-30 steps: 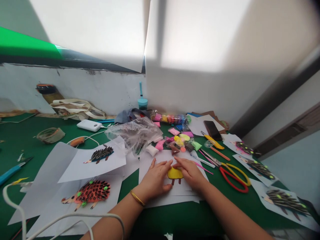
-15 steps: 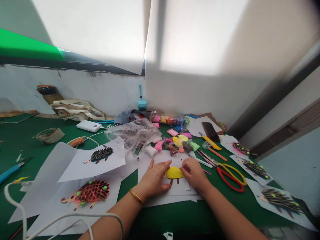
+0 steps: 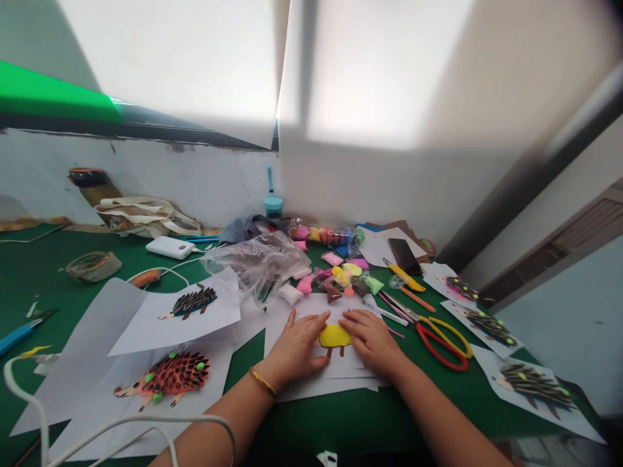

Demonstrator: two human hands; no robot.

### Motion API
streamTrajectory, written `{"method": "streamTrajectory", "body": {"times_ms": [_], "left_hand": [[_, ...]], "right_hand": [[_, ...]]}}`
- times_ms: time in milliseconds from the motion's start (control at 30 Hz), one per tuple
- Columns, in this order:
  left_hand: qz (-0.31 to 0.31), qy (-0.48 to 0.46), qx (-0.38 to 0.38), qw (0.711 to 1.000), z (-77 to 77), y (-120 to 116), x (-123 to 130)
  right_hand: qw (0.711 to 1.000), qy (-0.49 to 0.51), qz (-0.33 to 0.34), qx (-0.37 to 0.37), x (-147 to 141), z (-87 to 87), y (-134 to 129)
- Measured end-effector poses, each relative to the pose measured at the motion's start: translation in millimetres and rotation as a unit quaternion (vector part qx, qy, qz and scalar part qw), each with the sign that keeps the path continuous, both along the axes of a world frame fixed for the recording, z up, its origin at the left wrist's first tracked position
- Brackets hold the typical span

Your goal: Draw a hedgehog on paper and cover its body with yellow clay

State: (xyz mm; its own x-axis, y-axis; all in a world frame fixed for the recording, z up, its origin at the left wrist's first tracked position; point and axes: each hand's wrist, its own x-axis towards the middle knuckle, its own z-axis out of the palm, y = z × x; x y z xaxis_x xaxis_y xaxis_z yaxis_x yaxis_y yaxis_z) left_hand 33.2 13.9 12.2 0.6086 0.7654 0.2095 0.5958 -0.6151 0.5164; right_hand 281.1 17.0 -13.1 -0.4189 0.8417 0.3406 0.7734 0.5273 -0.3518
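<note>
A flattened yellow clay body [image 3: 335, 336] with two short brown legs [image 3: 341, 351] lies on stacked white paper [image 3: 311, 386] in front of me. My left hand [image 3: 299, 344] rests at its left edge, fingers spread and thumb low near the legs. On the other side, my right hand [image 3: 372, 340] lies with its fingers stretched over the clay's right edge. Neither hand grips anything. My fingers hide both ends of the clay piece.
Small clay packets [image 3: 341, 275] and a crumpled plastic bag [image 3: 257, 259] lie beyond the paper. To the right are scissors [image 3: 440, 340], a yellow cutter [image 3: 405, 275] and a phone [image 3: 403, 255]. Hedgehog pictures [image 3: 178, 379] lie at left, with a white cable [image 3: 146, 421] in front.
My right hand has gone from fingers bent at the clay's right edge to fingers stretched flat over it. The left hand stays nearly in place. The view has shifted slightly.
</note>
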Motion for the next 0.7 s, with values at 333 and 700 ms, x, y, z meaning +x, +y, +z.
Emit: {"method": "streamTrajectory", "body": {"times_ms": [333, 700], "left_hand": [[0.003, 0.008, -0.001, 1.0, 0.2, 1, 0], [0.009, 0.011, 0.002, 1.0, 2.1, 0, 1]], "right_hand": [[0.999, 0.008, -0.013, -0.048, -1, 1.8, 3], [0.999, 0.017, 0.014, -0.026, 12, -1.9, -5]]}}
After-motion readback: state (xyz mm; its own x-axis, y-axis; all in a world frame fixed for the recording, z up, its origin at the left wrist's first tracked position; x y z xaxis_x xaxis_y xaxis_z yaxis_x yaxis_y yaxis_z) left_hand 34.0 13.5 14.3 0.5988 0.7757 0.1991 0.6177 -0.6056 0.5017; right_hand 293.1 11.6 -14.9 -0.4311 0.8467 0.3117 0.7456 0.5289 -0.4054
